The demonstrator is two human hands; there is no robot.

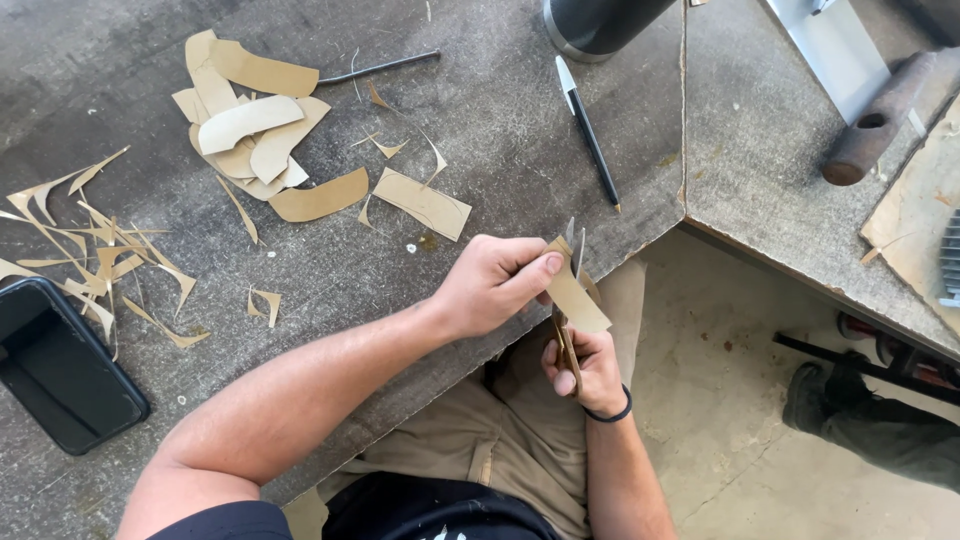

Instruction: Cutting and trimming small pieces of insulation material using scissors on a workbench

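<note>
Tan leather-like piece (577,296) pinched between thumb and fingers of the left hand (492,285), held in the air just off the near edge of the counter (520,130), above khaki trousers (500,440). Just below, right hand (585,368) closed around the handles of a pair of scissors (568,300), blades pointing up through the piece; black band (610,413) around that wrist. Both hands gripping, neither open.

Farther left, on the grey counter near its left edge, a black tray (55,365). Beyond it, thin tan offcuts (95,255) scattered in curled strips. One small scrap (265,303) lying apart between the strips and the left forearm.

Toward the middle, a flat rectangular tan piece (425,203), with a curved one (320,198) just beside it on the left. Farther still, a loose pile of larger tan shapes (245,125), overlapping. Thin dark rod (380,67) at the far side of the pile.

Right of centre, black pen with white cap (587,130) lying at a slant. At the far edge, base of a dark cylinder (600,25). Far right, on a second slab, a rusty hammer head (880,115).
</note>
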